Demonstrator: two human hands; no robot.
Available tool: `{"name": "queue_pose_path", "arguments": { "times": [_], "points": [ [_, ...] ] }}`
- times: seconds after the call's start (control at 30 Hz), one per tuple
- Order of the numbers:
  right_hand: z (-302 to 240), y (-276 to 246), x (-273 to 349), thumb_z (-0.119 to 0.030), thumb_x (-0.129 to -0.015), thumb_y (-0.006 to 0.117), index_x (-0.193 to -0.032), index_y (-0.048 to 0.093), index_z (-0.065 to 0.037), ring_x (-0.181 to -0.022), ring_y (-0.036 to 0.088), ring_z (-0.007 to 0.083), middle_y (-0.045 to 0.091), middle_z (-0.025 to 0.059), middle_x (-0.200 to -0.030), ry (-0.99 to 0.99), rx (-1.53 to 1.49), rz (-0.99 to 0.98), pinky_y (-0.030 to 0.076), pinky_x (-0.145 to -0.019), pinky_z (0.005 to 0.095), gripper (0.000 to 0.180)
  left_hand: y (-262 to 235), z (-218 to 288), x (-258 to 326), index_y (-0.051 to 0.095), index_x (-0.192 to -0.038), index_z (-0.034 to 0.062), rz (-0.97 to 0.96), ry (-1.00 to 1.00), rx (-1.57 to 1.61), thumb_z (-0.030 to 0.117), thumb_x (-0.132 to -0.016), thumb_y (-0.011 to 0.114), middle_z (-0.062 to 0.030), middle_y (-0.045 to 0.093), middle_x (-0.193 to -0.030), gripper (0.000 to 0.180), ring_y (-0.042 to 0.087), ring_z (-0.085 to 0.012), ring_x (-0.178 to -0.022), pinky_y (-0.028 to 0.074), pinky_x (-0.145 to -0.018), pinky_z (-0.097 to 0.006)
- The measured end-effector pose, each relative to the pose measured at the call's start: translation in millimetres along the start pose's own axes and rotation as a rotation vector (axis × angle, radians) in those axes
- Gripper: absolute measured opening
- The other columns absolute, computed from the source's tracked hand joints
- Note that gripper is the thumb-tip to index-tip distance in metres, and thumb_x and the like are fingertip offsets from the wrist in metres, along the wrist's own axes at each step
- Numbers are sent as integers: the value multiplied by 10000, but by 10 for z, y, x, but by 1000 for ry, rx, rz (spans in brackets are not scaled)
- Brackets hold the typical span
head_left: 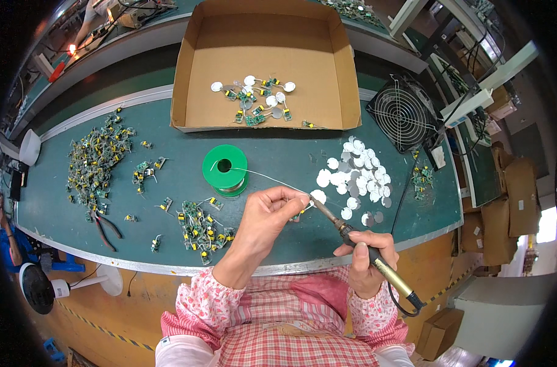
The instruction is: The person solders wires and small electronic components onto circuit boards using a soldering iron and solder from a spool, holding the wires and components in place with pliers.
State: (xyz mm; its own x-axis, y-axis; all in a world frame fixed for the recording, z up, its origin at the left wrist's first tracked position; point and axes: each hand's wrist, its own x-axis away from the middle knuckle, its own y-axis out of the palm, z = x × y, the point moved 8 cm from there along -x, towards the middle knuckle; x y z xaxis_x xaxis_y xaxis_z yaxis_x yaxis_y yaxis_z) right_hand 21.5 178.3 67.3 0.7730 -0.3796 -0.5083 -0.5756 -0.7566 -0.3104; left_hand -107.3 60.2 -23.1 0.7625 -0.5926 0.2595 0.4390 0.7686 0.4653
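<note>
The left hand [267, 215] pinches a small green circuit board [298, 214] between thumb and fingertips, lifting it off the dark green bench [278, 153] so its joint faces the tool. The right hand [365, 260] has its grip closed like a pen-hold around the black-and-brass soldering iron [352, 235], whose tip meets the board. A thin solder wire [272, 179] runs from the green spool [225, 169] towards the pinch, probably fed by the same fingers, though that is hard to see. White round discs [358, 177] lie heaped within right reach, and loose green boards [98, 159] are piled left. The open brown cardboard box [263, 67] behind holds assembled pieces. A black fan [402, 113] faces the work.
</note>
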Motion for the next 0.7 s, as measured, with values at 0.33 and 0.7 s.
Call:
{"name": "queue_pose_path", "arguments": {
  "times": [0.33,0.7],
  "points": [
    [233,-57,28,-114,-944,510,-1052,519,11,-686,637,144,650,118,-765,200,-88,193,517,-633,254,166,7,-52,31,676,-921,-4,-18,-31,15,120,-827,679,-34,662,-823,156,572,-72,-743,428,-652,-216],
    [129,-68,157,-161,-924,516,-956,529,15,-596,654,157,648,124,-785,122,-169,155,505,-521,246,180,-79,-83,4,676,-916,-2,51,-13,-16,126,-842,670,-21,647,-818,148,549,-64,-734,419,-650,-215]
  ]
}}
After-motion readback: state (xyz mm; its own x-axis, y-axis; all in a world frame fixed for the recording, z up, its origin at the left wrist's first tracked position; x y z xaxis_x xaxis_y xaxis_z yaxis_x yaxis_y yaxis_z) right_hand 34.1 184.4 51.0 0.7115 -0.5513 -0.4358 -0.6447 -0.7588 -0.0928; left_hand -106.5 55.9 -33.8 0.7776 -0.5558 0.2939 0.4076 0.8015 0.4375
